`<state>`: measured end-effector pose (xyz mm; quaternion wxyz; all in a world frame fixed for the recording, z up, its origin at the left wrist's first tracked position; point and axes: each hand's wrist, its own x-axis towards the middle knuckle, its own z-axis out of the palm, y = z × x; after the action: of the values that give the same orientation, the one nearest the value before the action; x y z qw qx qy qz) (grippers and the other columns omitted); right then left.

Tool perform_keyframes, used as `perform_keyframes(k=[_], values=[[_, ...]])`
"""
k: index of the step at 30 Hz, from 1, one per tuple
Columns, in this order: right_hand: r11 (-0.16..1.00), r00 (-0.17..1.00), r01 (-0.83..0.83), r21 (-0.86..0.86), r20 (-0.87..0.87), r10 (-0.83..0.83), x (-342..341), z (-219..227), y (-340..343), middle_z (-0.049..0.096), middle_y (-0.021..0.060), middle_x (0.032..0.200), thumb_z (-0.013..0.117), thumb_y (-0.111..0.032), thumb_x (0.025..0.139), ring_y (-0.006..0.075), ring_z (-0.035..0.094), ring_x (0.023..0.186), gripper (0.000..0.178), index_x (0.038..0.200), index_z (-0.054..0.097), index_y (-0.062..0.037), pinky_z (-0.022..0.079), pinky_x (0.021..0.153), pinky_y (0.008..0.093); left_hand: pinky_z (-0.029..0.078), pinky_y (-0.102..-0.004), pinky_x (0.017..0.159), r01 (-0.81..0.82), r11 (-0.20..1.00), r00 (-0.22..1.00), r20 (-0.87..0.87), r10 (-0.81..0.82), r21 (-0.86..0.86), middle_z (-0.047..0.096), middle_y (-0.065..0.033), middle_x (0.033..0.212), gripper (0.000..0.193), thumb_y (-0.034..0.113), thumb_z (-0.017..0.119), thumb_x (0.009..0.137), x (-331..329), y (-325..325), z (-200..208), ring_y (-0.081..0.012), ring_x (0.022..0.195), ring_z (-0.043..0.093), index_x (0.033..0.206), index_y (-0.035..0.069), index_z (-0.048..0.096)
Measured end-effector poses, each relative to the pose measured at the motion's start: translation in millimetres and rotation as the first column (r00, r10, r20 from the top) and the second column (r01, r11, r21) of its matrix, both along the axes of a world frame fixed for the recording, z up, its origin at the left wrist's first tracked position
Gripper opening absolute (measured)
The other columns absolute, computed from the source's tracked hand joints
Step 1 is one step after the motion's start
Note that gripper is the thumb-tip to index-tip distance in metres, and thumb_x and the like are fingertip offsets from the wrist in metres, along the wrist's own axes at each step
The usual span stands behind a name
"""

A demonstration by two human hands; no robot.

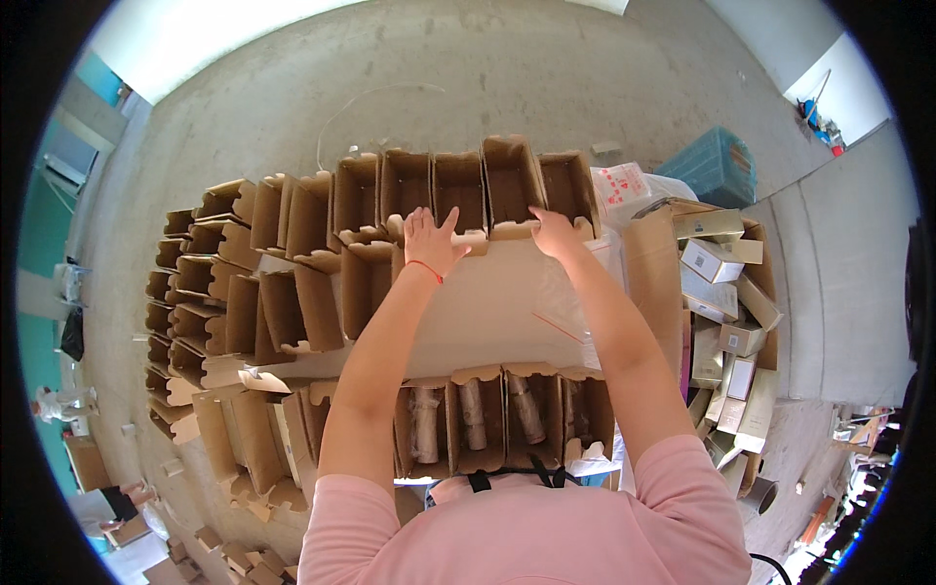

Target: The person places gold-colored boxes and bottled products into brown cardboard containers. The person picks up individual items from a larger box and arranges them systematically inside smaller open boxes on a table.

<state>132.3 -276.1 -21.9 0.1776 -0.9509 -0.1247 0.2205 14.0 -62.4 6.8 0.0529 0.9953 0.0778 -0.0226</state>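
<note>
My left hand [429, 240], a red string round its wrist, rests with fingers spread on the near edges of open cardboard boxes in the far row. To its right, my right hand [555, 234] has its fingers curled at the near edge of a taller-standing open cardboard box [512, 180]; some fingertips are hidden. Inside, that box shows only bare cardboard. Another open box [567, 185] stands just right of it. Closer to my body, a row of open boxes holds wrapped cylindrical items [424, 425], one per box where visible.
Many open boxes [200, 275] fill the table's left side. Between the rows lies a pale tabletop [478, 322] with clear plastic on its right. A large carton [651, 283] of small boxes stands at right, a blue-green container [707, 168] beyond. Another person [93, 507] is at lower left.
</note>
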Motion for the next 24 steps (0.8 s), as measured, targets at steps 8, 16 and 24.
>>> perform_keyframes(k=[8, 16, 24], values=[[0.993, 0.874, -0.115, -0.013, 0.474, 0.107, -7, -38, -32, 0.064, 0.0097, 0.087, 0.049, -0.016, 0.084, 0.0293, 0.06, 0.092, 0.019, 0.092, 0.066, -0.011, 0.026, 0.098, 0.0586, 0.028, -0.041, 0.098, 0.156, 0.919, 0.971, -0.225, -0.076, 0.363, 0.06, -0.0036, 0.111, 0.037, 0.049, 0.047, 0.086, 18, -2, -1, -0.0212, 0.115, 0.047, 0.095, 0.021, 0.07], [0.99, 0.888, -0.07, 0.122, 0.459, 0.007, -62, 112, -74, 0.062, 0.0139, 0.073, 0.053, -0.015, 0.079, 0.0319, 0.06, 0.076, 0.012, 0.078, 0.062, -0.0075, 0.047, 0.071, 0.0434, 0.033, -0.04, 0.098, 0.287, 0.946, 0.908, 0.271, -0.319, 0.15, 0.063, -0.0128, 0.08, 0.024, 0.028, 0.06, 0.08, -5, 1, 72, -0.0267, 0.091, 0.057, 0.073, 0.006, 0.067], [0.963, 0.714, 0.105, 0.249, 0.655, -0.247, -198, 309, -263, 0.058, 0.0222, 0.073, 0.057, -0.012, 0.077, 0.039, 0.056, 0.071, 0.016, 0.082, 0.061, 0.0021, 0.045, 0.062, 0.0416, 0.041, -0.0413, 0.087, 0.588, 0.806, 0.664, 0.529, -0.528, 0.067, 0.058, -0.0134, 0.067, 0.027, 0.027, 0.061, 0.081, -34, -149, 255, -0.0313, 0.072, 0.056, 0.07, 0.003, 0.064]])
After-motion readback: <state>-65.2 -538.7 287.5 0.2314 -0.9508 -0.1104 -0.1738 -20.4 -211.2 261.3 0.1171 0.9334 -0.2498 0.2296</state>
